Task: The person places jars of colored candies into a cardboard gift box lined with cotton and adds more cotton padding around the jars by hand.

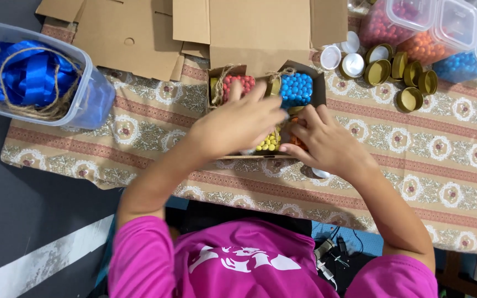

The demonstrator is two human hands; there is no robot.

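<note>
We see both hands deep in a small cardboard box [320,88] on the patterned tablecloth [448,160]. The left hand [237,126] curls over a jar of yellow candies [270,142]; the right hand [322,144] pinches a jar of orange candies [295,140], though how firmly either grips we cannot tell. Behind them lie twine-tied jars of red candies [238,84] and blue candies [296,89], their necks pointing left. Round gold lids [409,77] sit to the right.

Single head view, looking steeply down, close over patterned tablecloth [415,143].
</note>
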